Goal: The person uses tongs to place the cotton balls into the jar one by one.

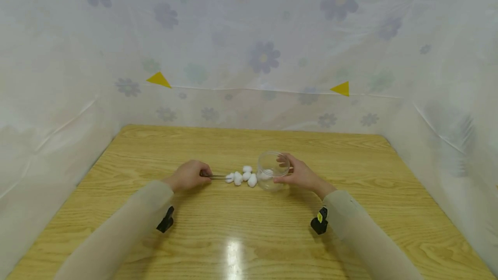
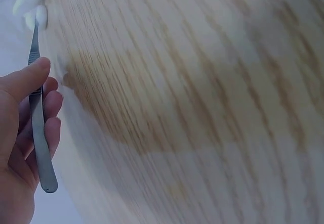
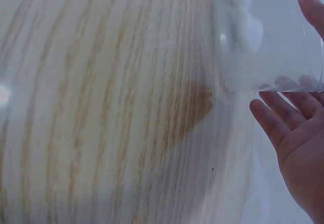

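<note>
My left hand (image 1: 190,174) pinches metal tweezers (image 2: 40,133) between thumb and fingers, their handle end sticking out below the palm in the left wrist view. The tweezers' tips reach the leftmost cotton ball (image 1: 230,178); whether they squeeze it cannot be made out. Several more white cotton balls (image 1: 238,179) lie in a loose cluster just right of it. With thumb and fingers about its side, my right hand (image 1: 301,174) holds a clear round jar (image 3: 283,42), open at the top. White cotton shows through the jar's wall; whether all of it is inside is unclear.
The wooden table (image 1: 241,215) carries the cotton balls between both hands. Pale flowered sheeting (image 1: 241,46) hangs behind the table and at both sides, with two yellow triangles (image 1: 341,89) on the back. A black wrist device (image 1: 320,221) sits under each sleeve.
</note>
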{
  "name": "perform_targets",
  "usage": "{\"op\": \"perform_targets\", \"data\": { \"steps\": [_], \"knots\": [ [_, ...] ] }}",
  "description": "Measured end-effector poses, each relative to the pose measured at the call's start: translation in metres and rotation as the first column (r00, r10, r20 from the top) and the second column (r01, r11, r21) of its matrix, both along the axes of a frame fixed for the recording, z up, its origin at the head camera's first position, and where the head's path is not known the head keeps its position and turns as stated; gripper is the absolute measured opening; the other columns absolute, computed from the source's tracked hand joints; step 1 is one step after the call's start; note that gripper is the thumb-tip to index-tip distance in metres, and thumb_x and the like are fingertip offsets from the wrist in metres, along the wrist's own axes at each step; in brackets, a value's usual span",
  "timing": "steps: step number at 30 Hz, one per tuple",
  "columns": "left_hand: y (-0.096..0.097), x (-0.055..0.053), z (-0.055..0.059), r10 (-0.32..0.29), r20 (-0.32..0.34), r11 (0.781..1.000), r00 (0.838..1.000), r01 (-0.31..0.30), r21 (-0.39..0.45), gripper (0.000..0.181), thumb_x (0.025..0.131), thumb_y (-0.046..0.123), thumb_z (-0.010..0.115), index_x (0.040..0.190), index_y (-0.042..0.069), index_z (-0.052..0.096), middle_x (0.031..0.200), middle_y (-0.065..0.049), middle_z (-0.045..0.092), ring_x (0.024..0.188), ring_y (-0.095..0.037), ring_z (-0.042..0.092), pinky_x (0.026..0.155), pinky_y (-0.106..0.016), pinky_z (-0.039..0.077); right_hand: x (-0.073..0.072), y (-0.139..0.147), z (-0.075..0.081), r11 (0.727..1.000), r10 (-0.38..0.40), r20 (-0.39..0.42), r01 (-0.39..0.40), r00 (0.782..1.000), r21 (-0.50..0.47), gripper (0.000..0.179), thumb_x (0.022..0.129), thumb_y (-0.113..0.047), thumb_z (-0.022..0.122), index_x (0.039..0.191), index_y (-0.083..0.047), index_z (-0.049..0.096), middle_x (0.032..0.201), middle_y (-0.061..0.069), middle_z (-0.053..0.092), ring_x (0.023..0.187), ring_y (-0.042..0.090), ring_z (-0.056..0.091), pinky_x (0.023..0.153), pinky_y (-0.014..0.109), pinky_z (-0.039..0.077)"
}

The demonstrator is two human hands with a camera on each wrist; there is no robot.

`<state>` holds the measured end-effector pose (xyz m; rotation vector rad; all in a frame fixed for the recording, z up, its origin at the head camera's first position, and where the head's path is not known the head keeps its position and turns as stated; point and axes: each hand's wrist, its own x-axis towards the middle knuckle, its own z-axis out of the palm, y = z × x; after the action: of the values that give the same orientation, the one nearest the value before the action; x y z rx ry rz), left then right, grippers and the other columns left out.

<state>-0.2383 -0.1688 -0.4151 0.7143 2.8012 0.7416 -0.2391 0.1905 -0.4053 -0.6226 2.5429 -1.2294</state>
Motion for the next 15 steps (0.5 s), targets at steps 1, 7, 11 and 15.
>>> {"op": "perform_targets", "data": {
  "steps": [1, 7, 11, 15],
  "knots": [
    [-0.0001, -0.0001, -0.0002, -0.003, -0.005, 1.0, 1.0, 0.003, -0.002, 0.009, 0.084, 0.015, 0.069, 0.091, 0.01, 0.07, 0.085, 0.0, 0.067, 0.077, -0.011, 0.061, 0.071, -0.031, 0.051, 0.0, -0.0001, 0.0, 1.0, 0.0, 0.0, 0.0, 1.0, 0.0, 0.086, 0.08, -0.034, 0.074, 0.146, -0.006, 0.027, 0.143, 0.02, 0.04, 0.125, 0.036, 0.045, 0.099, 0.05, 0.041],
    [-0.0016, 0.0009, 0.0019, -0.007, -0.014, 1.0, 1.0, 0.007, 0.011, 0.007, 0.085, 0.015, 0.069, 0.09, 0.01, 0.07, 0.086, -0.001, 0.068, 0.077, -0.011, 0.062, 0.071, -0.031, 0.051, -0.0002, -0.0007, 0.0001, 1.0, -0.003, 0.005, 0.003, 1.0, 0.003, 0.086, 0.079, -0.035, 0.075, 0.146, -0.007, 0.027, 0.143, 0.02, 0.04, 0.125, 0.036, 0.045, 0.099, 0.05, 0.041],
    [-0.0046, 0.0017, 0.0026, 0.001, -0.023, 1.0, 1.0, -0.001, 0.002, 0.007, 0.086, 0.016, 0.068, 0.09, 0.011, 0.07, 0.086, 0.0, 0.068, 0.076, -0.01, 0.061, 0.07, -0.03, 0.051, -0.0005, -0.0007, -0.0003, 1.0, -0.005, 0.002, 0.005, 1.0, 0.003, 0.086, 0.079, -0.035, 0.075, 0.145, -0.006, 0.028, 0.142, 0.02, 0.041, 0.125, 0.036, 0.045, 0.099, 0.049, 0.042],
    [-0.0075, 0.0016, 0.0026, 0.009, -0.039, 1.0, 0.999, -0.009, 0.008, 0.008, 0.086, 0.016, 0.068, 0.091, 0.01, 0.07, 0.087, -0.001, 0.068, 0.078, -0.012, 0.062, 0.072, -0.032, 0.051, -0.0008, -0.0005, -0.0007, 1.0, -0.005, -0.002, 0.005, 1.0, 0.003, 0.086, 0.079, -0.034, 0.075, 0.146, -0.007, 0.028, 0.142, 0.02, 0.041, 0.125, 0.036, 0.045, 0.099, 0.049, 0.042]
  ]
}}
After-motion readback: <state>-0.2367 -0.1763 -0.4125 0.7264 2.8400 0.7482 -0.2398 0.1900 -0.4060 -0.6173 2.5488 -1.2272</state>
